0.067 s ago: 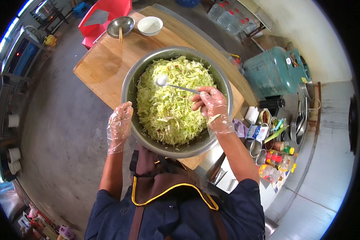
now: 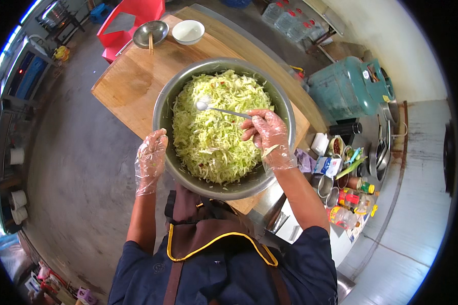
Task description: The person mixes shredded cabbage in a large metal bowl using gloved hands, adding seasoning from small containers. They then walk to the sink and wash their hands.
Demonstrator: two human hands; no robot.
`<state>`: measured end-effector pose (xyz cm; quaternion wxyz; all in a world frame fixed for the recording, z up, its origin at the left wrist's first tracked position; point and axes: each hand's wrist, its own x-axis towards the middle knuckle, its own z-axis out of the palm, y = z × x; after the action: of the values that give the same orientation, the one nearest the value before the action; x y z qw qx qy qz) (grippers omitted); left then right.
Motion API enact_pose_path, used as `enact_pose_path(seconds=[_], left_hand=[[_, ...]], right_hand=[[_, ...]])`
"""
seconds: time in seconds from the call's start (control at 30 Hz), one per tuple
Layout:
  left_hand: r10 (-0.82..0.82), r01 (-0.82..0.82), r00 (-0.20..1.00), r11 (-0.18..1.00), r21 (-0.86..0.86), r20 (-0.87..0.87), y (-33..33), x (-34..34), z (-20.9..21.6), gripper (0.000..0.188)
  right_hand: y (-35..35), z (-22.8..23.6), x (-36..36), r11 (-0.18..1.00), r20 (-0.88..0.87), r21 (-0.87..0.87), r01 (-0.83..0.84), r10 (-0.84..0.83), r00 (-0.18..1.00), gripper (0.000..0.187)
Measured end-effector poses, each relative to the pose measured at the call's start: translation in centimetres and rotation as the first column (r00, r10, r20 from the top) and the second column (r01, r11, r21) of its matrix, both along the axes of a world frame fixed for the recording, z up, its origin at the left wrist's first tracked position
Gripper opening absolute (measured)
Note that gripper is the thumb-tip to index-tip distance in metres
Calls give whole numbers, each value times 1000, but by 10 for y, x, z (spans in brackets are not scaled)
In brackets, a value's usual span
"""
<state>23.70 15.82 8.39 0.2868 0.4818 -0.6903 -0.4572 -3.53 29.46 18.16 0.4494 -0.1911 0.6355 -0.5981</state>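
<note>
While my right hand [image 2: 270, 133] pinches the spoon [image 2: 222, 110] over the cabbage [image 2: 219, 147], seasoning looks underway; left hand [image 2: 151, 156] half-curled at the bowl [image 2: 226, 192] rim, grip unclear. Next likely calls for tossing.

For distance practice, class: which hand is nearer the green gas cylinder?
Right. The right hand is left of the cylinder, over the bowl; the left hand is farther left.

A white strip [image 2: 8, 49] glows at the upper left, while the floor [image 2: 86, 147] looks dim. The bowl [image 2: 229, 191] is clear and a bit shiny. Straight lines bend near the round black edges.
</note>
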Motion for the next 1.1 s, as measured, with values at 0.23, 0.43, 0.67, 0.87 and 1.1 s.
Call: enact_pose_path(seconds=[0.23,0.43,0.67,0.87,1.1], left_hand=[[-28,29,999,999,-23,19,-3,-2,-7,21],[-68,68,997,998,-1,24,6,-13,5,24],[-91,90,995,996,13,45,24,-26,2,26],[-112,112,992,994,4,65,32,-26,-8,26],[-215,236,965,961,-144,150,44,-43,-16,26]], right_hand=[[52,10,8,994,9,110,0,-1,1000,22],[113,6,1,979,-6,196,51,-51,999,20],[124,-1,28,988,67,146,-59,50,997,19],[153,-9,7,985,-84,144,97,-86,993,19],[196,-24,8,976,-406,71,205,-160,900,22]])
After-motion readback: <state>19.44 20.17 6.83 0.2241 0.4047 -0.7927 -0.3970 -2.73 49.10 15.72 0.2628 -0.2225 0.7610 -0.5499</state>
